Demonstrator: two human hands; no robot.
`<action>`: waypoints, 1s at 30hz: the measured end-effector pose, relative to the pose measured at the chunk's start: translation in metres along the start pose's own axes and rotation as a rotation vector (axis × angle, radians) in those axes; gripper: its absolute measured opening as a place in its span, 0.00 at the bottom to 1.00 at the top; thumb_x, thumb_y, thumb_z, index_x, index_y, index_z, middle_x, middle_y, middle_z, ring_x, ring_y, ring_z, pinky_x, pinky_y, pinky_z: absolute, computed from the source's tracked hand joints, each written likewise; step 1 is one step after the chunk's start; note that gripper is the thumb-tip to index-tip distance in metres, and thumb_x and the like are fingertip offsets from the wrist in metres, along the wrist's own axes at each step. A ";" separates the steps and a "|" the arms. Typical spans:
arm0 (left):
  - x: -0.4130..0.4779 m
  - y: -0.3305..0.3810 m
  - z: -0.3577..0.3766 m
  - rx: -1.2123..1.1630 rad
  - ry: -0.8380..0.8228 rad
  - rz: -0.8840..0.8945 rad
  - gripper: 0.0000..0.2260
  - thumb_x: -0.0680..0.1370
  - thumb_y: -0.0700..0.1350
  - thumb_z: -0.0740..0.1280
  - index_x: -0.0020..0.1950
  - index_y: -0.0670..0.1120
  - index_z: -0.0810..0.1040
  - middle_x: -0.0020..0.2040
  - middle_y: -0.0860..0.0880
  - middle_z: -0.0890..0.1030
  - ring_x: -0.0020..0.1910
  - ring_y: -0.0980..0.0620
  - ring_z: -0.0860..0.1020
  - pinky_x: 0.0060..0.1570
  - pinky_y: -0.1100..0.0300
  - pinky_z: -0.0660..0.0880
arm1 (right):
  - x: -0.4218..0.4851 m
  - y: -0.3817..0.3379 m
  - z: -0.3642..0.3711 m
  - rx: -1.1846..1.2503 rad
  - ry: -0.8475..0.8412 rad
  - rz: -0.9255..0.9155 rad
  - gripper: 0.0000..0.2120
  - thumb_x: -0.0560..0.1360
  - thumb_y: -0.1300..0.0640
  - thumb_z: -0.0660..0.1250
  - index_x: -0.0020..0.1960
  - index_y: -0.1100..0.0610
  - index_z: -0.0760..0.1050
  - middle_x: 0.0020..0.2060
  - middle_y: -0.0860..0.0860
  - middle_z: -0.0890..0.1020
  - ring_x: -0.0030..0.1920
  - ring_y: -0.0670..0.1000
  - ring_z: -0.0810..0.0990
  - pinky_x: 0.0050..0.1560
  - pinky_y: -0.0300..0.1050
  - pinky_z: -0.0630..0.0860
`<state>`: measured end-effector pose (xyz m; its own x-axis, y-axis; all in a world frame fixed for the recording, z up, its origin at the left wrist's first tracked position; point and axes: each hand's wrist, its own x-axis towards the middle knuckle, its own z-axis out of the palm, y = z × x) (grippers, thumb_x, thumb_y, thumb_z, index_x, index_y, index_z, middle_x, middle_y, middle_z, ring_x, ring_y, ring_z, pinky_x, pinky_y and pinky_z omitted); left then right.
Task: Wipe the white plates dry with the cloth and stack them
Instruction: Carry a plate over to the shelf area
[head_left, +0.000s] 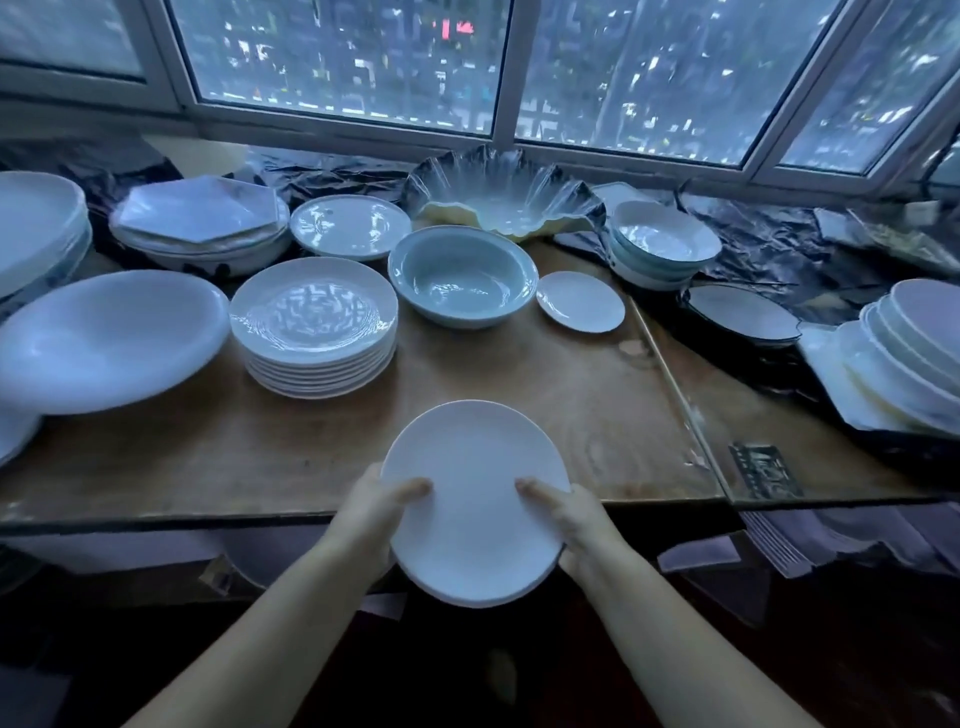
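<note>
A round white plate (475, 499) is held over the near edge of the wooden table (571, 395), tilted toward me. My left hand (379, 512) grips its left rim with the thumb on top. My right hand (571, 519) grips its right rim the same way. A stack of several white plates (314, 325) stands on the table to the upper left. A single small white plate (580, 301) lies farther back to the right. No cloth is in view.
A pale green bowl (463, 275) sits behind the middle of the table, a ruffled glass dish (504, 195) beyond it. Large white dishes (104, 338) crowd the left. Stacked bowls (662, 244) and more plates (914, 353) fill the right. Windows run along the back.
</note>
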<state>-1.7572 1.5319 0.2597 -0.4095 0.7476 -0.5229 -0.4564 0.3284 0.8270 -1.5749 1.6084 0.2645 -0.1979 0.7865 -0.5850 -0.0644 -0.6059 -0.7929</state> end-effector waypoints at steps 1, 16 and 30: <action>0.013 0.002 0.005 -0.010 0.014 -0.016 0.08 0.75 0.32 0.66 0.52 0.41 0.74 0.40 0.44 0.82 0.29 0.53 0.81 0.22 0.64 0.73 | 0.015 -0.006 0.002 -0.008 0.000 0.007 0.12 0.71 0.67 0.71 0.53 0.71 0.78 0.43 0.64 0.83 0.39 0.61 0.83 0.42 0.54 0.81; 0.175 0.034 0.073 -0.111 0.253 -0.215 0.06 0.76 0.31 0.65 0.50 0.40 0.76 0.43 0.41 0.83 0.38 0.44 0.81 0.37 0.54 0.77 | 0.225 -0.068 0.015 -0.330 0.024 0.132 0.23 0.67 0.59 0.78 0.56 0.68 0.74 0.55 0.65 0.79 0.49 0.65 0.81 0.51 0.63 0.79; 0.196 0.040 0.080 0.000 0.340 -0.265 0.08 0.76 0.34 0.67 0.53 0.42 0.76 0.42 0.45 0.82 0.37 0.48 0.81 0.31 0.60 0.74 | 0.248 -0.076 0.019 -0.763 0.052 0.022 0.21 0.65 0.46 0.76 0.47 0.55 0.69 0.44 0.45 0.66 0.51 0.55 0.77 0.55 0.55 0.77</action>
<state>-1.7921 1.7377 0.2066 -0.5148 0.4045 -0.7559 -0.5810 0.4837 0.6546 -1.6376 1.8471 0.1831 -0.1442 0.7912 -0.5943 0.6364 -0.3857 -0.6679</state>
